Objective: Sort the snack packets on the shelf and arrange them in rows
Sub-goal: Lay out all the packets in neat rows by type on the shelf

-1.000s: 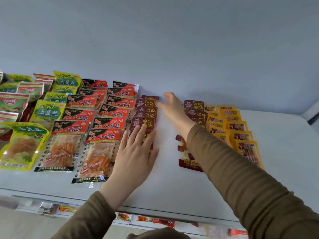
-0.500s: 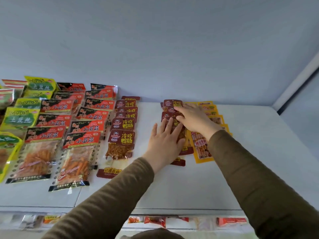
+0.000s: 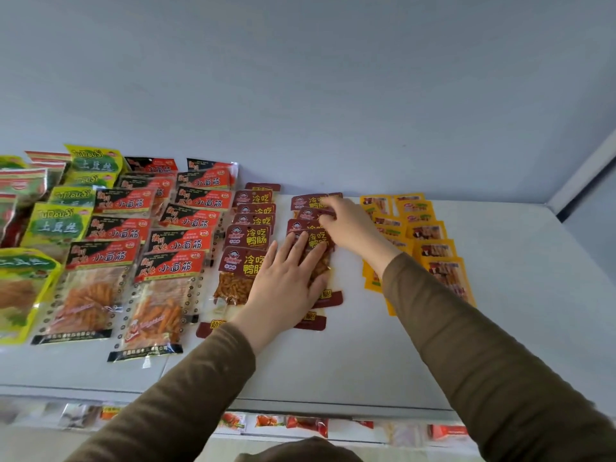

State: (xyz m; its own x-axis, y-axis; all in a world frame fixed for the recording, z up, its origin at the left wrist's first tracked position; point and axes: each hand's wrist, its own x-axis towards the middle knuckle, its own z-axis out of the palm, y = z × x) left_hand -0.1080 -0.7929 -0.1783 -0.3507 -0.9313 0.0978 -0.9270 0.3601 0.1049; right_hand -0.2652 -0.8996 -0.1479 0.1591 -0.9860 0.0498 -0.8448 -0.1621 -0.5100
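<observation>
The thing now in work is the second row of maroon packets (image 3: 311,228), a short overlapped column which lies between the first maroon row (image 3: 250,235) at its 9 o'clock and the yellow packets (image 3: 430,233) at its 3 o'clock. Its long axis runs from 12 to 6 o'clock, from the back wall (image 3: 300,95) toward the front edge of the white shelf (image 3: 333,361).

The left hand (image 3: 286,281) lies flat on the near end of this column, fingers straight and a little spread, the tips pointing to 1 o'clock. The right hand (image 3: 350,225) is on the far end, at 1 o'clock from the left; its fingers are bent over the top packets, but whether they pinch one or only press I cannot tell. So the column is directly under both hands, and the left one is nearer to its loose lower end.

I judge the coming move to be a squaring of this column. Room is narrow at 9 o'clock, where the first maroon row lies just beside, and wider at 3 o'clock. Toward 6 o'clock the shelf is bare to its edge. The red-and-black packets (image 3: 173,241) and green packets (image 3: 56,225) stand further left, apart from the hands.
</observation>
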